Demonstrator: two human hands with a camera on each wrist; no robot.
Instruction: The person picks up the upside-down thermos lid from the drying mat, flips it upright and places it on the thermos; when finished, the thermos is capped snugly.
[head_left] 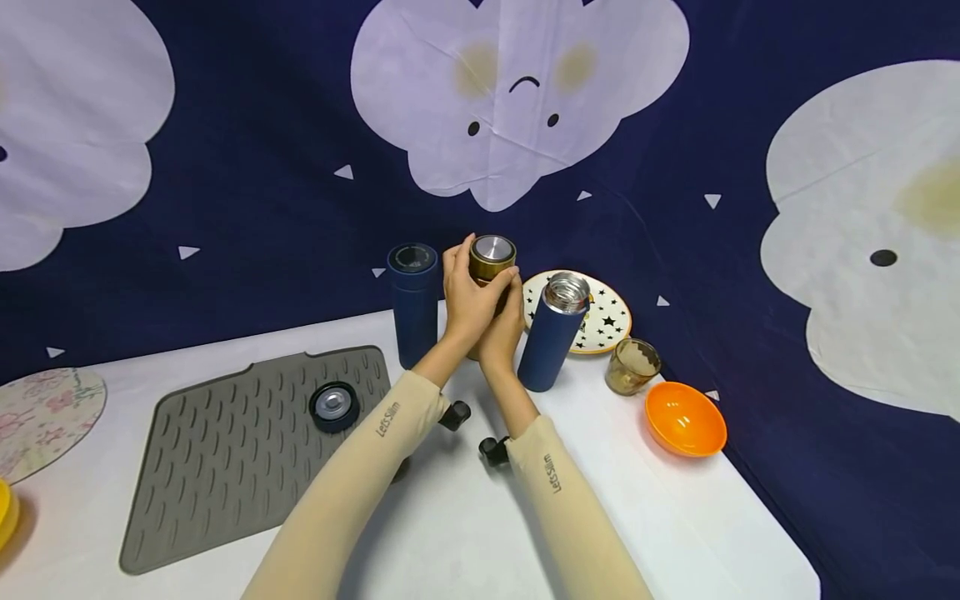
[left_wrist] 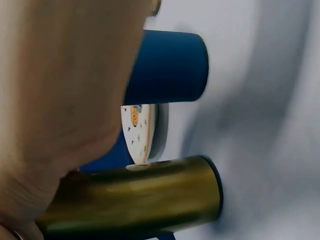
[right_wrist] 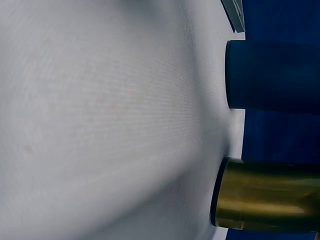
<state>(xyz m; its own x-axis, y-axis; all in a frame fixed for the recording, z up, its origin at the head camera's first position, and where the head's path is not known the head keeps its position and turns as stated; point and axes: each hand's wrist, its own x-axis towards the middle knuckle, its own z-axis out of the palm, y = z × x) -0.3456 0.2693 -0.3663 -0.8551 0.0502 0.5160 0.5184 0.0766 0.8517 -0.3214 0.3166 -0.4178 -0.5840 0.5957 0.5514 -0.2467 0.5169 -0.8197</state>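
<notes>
A gold-brown thermos [head_left: 492, 262] with a silver-topped lid stands upright at the back of the table, between two dark blue flasks. My left hand [head_left: 467, 302] grips its upper part from the left, fingers and thumb around it near the lid. From the right, my right hand [head_left: 504, 327] holds the body lower down, its fingers largely hidden. The thermos's base [left_wrist: 200, 192] shows close over the white tabletop in the left wrist view. A capped blue flask [head_left: 415, 312] stands to the left; a lidless blue flask [head_left: 551, 346] with a bare steel mouth stands to the right.
A grey drying mat [head_left: 232, 450] lies at left with a black round lid [head_left: 334, 407] on it. At right are a star-patterned plate [head_left: 611, 312], an amber glass cup [head_left: 630, 371] and an orange bowl [head_left: 686, 419]. A floral mat [head_left: 48, 417] lies far left.
</notes>
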